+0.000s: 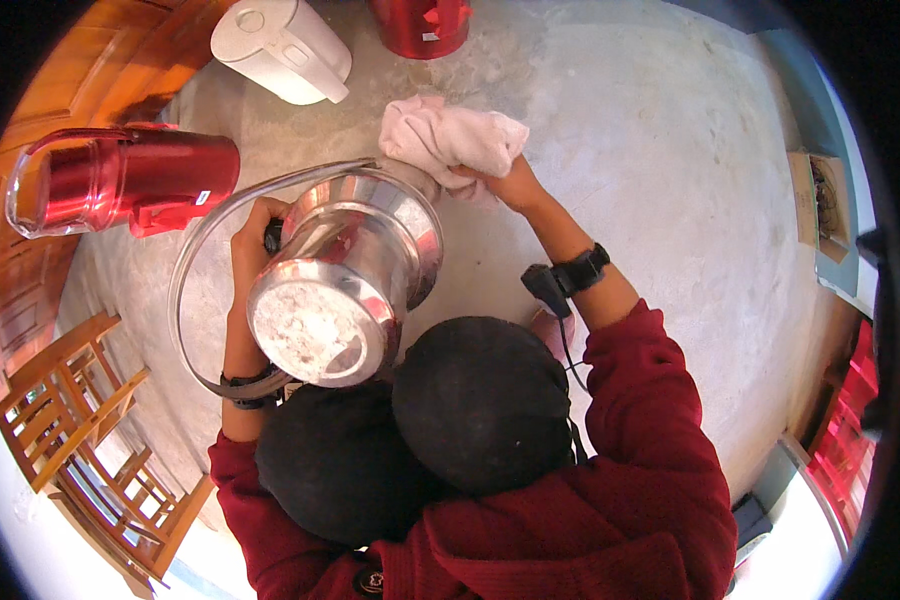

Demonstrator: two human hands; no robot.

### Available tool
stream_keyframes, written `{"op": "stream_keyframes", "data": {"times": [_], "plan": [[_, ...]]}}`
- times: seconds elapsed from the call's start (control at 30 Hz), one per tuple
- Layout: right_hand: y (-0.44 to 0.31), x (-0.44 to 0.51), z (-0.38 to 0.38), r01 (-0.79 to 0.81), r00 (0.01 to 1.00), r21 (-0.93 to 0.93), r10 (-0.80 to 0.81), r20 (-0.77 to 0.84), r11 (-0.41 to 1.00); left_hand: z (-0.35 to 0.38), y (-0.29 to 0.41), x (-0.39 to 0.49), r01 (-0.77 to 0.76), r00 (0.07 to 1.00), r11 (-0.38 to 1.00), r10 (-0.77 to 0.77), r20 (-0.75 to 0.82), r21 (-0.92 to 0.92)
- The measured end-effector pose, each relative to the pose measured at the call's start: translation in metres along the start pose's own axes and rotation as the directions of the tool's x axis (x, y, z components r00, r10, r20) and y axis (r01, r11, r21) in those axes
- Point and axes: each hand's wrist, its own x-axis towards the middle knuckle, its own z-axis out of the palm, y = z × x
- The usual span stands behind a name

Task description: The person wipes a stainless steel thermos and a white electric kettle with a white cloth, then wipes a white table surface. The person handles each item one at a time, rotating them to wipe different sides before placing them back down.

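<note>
A shiny metal vessel, seemingly a vacuum flask, lies tilted in front of my knees with its round, scuffed base facing me. Its long curved carrying handle swings out to the left and passes over my left wrist. My left hand grips the vessel's left side at a small black part; some fingers are hidden. A crumpled pale pink cloth is bunched in my right hand, close to the vessel's far end. Whether the cloth touches the vessel is unclear.
A red vacuum flask stands at left by a wooden door. Farther off are a white jug and another red container. Wooden chairs are at lower left, a cardboard box at right. The floor is concrete.
</note>
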Motion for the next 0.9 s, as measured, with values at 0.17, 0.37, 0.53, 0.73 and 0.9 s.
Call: {"op": "stream_keyframes", "data": {"times": [0.17,0.37,0.53,0.73,0.9], "plan": [[-0.022,-0.028,0.008,0.038,0.997,-0.106,-0.045,-0.068,0.994,-0.001,0.005,0.000,0.054,0.999,0.994,-0.054,-0.003,-0.095],[-0.032,-0.044,0.009,0.297,0.950,-0.233,-0.310,-0.024,0.926,-0.002,0.016,0.002,-0.068,0.998,0.993,0.066,0.020,0.099],[-0.055,-0.052,0.011,0.367,0.927,-0.269,-0.372,0.034,0.890,-0.002,0.018,0.003,-0.024,1.000,0.993,0.022,0.018,0.112],[-0.097,-0.053,0.017,0.477,0.877,-0.303,-0.469,0.104,0.825,0.002,0.016,0.006,-0.071,0.997,0.986,0.076,-0.029,0.152],[-0.140,-0.045,0.027,0.614,0.787,-0.325,-0.587,0.188,0.719,0.009,0.014,0.010,-0.150,0.982,0.987,0.154,-0.105,0.049]]}}
